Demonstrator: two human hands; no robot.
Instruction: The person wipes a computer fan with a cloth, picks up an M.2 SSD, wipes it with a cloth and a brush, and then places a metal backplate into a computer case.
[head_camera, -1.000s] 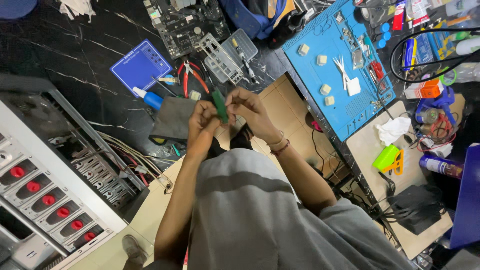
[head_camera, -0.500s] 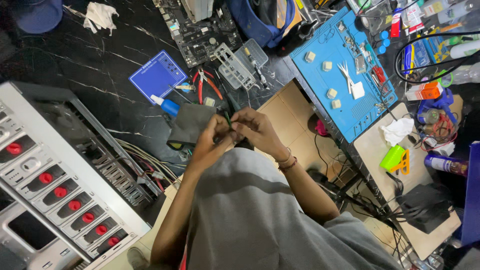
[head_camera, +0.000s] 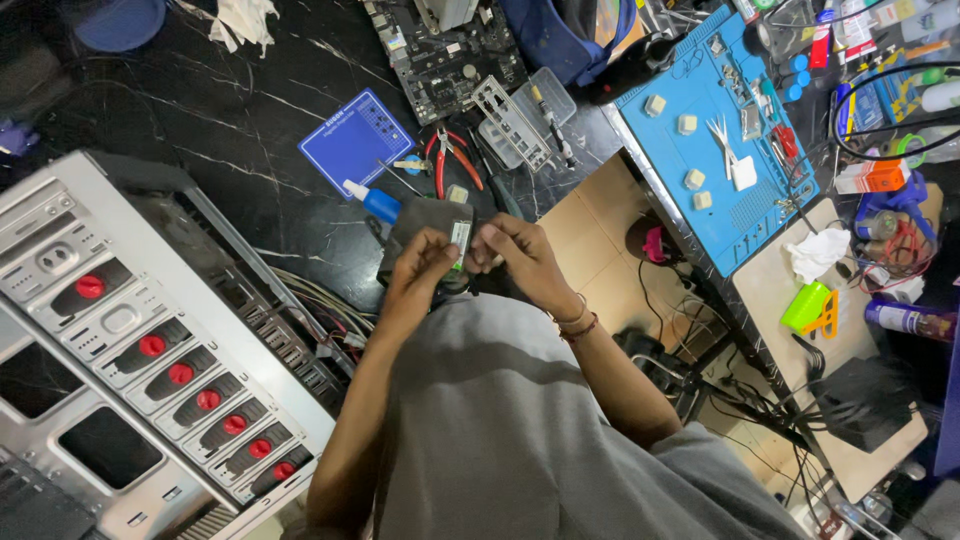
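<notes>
**Both hands pinch a small green module above a dark pad**

Open computer case, silver, red clips down its drive bays, fills the left side; loose cables spill from its open side toward the person's left forearm. Dark marble floor beneath. Blue work mat lies on the bench at right, with tweezers and small pale blocks on it. A motherboard sits at top centre, a metal shield plate just below it. Smaller blue square mat lies left of red-handled pliers. A blue-capped bottle lies just beside the grey pad.

Left hand and right hand meet at centre frame, over the grey pad's lower edge. Between them: a small green module with a white label, held upright. Left thumb and fingers are closed on its left edge; right fingertips are closed on its right edge. Both grips are clamped on the module. Bracelets sit on the right wrist. Module hangs clear of the floor, right in front of the person's grey shirt.
</notes>
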